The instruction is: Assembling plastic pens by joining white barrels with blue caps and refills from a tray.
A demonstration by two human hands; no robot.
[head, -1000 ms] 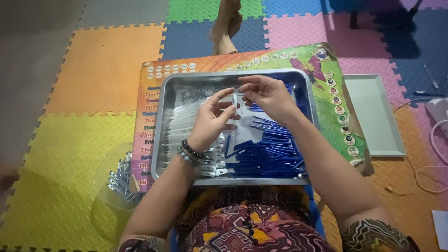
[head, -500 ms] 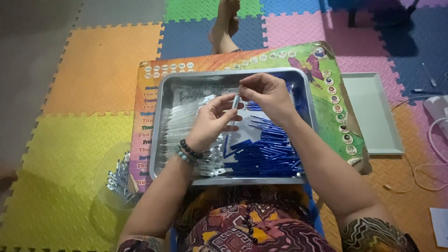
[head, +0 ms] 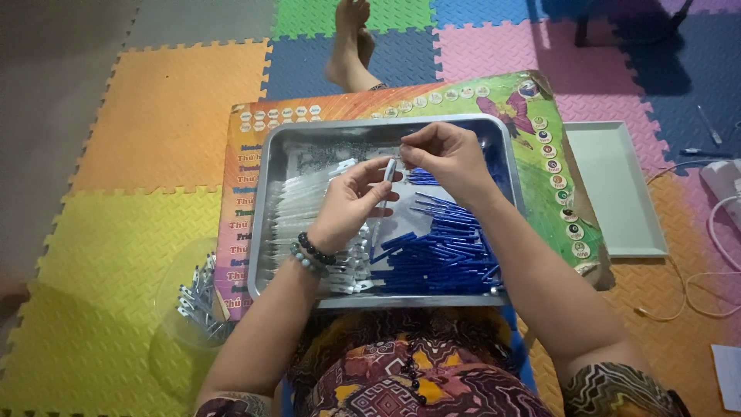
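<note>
A metal tray (head: 262,208) rests on my lap over a colourful printed board (head: 532,139). Clear pen barrels (head: 297,212) are piled in its left half, blue pen refills (head: 444,251) in its right half. Above the tray's middle, my left hand (head: 351,202) and my right hand (head: 448,158) meet on one slim pen part (head: 388,174), which stands nearly upright between the fingertips. Both hands pinch it, the right from above, the left from below. A beaded bracelet circles my left wrist.
A clear plastic tub (head: 189,305) with several assembled pens sits on the yellow foam mat at my left. A pale green tray (head: 617,193) lies right of the board. White cables (head: 710,255) and a power strip are at the far right. My bare feet (head: 351,46) stretch ahead.
Both hands stayed together over the tray, shifting only slightly. The pen part between the fingers has turned more upright.
</note>
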